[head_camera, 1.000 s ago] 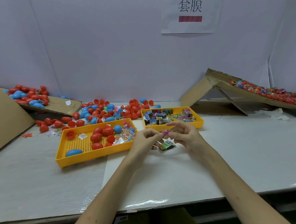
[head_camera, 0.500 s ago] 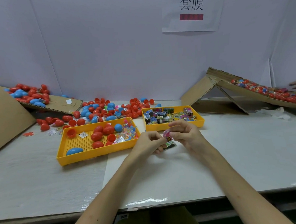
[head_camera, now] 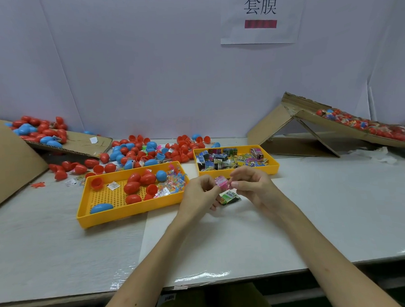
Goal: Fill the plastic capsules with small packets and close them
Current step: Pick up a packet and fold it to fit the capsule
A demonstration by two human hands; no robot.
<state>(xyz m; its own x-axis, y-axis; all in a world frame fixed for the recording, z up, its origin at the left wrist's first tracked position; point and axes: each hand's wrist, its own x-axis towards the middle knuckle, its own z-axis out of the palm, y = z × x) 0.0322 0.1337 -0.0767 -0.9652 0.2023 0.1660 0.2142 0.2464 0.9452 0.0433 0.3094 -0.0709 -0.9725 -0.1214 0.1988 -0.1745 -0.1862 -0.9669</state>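
White film-covered table (head_camera: 329,217) against pale wall (head_camera: 145,62), left hand (head_camera: 196,196) and right hand (head_camera: 252,186) at centre pinching one pink packet (head_camera: 222,183), green packet (head_camera: 229,197) lying beneath, yellow trays (head_camera: 129,210) just behind, capsules (head_camera: 145,151) heaped centre-left, table running wide toward right and front edge.

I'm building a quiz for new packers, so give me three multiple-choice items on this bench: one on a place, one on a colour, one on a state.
1. Where does the tray of packets stand relative to the tray of capsules?
A. on its left
B. on its right
C. stacked on it

2. The packet between the hands is:
A. pink
B. black
C. orange

3. The left hand and right hand:
A. hang open and empty
B. each grip a capsule
C. both pinch the packet

Answers:
1 B, it sits right of the tray of capsules.
2 A, its wrapper shows pink.
3 C, fingers of both meet on it.
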